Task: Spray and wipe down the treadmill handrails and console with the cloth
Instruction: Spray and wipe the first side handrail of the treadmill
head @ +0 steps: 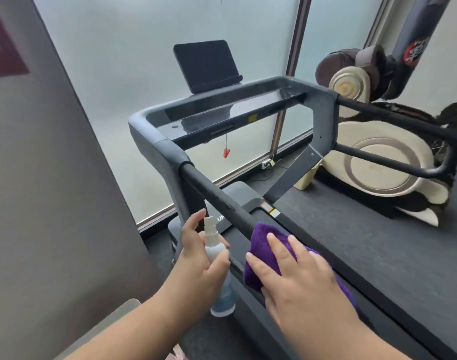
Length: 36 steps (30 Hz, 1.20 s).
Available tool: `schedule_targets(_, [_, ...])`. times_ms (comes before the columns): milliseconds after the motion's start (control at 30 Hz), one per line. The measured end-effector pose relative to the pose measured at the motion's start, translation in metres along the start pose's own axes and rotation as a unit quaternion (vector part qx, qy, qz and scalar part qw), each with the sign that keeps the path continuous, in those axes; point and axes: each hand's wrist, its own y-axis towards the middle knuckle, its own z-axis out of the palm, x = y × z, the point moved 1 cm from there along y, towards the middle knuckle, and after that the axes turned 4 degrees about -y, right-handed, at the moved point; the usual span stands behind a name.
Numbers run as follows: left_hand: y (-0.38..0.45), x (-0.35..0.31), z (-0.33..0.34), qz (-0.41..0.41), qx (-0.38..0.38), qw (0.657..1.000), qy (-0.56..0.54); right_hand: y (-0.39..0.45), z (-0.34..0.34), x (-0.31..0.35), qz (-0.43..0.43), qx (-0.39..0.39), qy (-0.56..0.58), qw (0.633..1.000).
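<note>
A small clear spray bottle (218, 266) with a white nozzle is gripped in my left hand (198, 263), just left of the treadmill's left handrail (211, 196). My right hand (295, 271) presses a purple cloth (261, 245) onto the near end of that black padded rail, fingers spread flat over it. The rail runs up to the grey console frame (154, 131) with its dark glossy panel (222, 113). A black tablet holder (206, 66) stands on top. The right handrail (394, 120) loops off at the far side. Part of the cloth is hidden under my hand.
A red safety clip (226, 152) hangs on a cord under the console. The treadmill belt (352, 229) lies to the right. A cream and brown exercise machine (378, 162) stands behind the right rail. A grey wall panel (53, 178) is close on the left, frosted windows ahead.
</note>
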Motion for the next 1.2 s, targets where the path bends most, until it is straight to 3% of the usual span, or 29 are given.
schedule_targets(200, [0.006, 0.009, -0.013, 0.02, -0.025, 0.998, -0.053, 0.037, -0.004, -0.003, 0.022, 0.081, 0.044, 0.996])
schedule_targets(533, [0.041, 0.035, -0.061, 0.019, 0.025, 0.99, -0.137, 0.138, 0.014, 0.041, 0.041, 0.09, 0.011, 0.995])
schedule_targets(700, [0.05, 0.049, -0.081, 0.03, 0.047, 0.984, -0.167, 0.192, 0.018, 0.055, 0.06, 0.104, 0.085, 0.989])
schedule_targets(867, [0.06, 0.057, -0.087, 0.043, 0.054, 0.99, -0.12, 0.165, 0.011, 0.045, 0.096, 0.091, 0.115, 0.984])
schedule_targets(1033, [0.064, 0.065, -0.082, 0.042, 0.061, 0.993, -0.091, 0.109, 0.009, 0.035, 0.126, 0.103, 0.03, 0.986])
schedule_targets(1200, [0.066, 0.068, -0.084, 0.03, 0.079, 0.992, -0.099, 0.122, 0.008, 0.041, 0.128, 0.106, 0.012, 0.986])
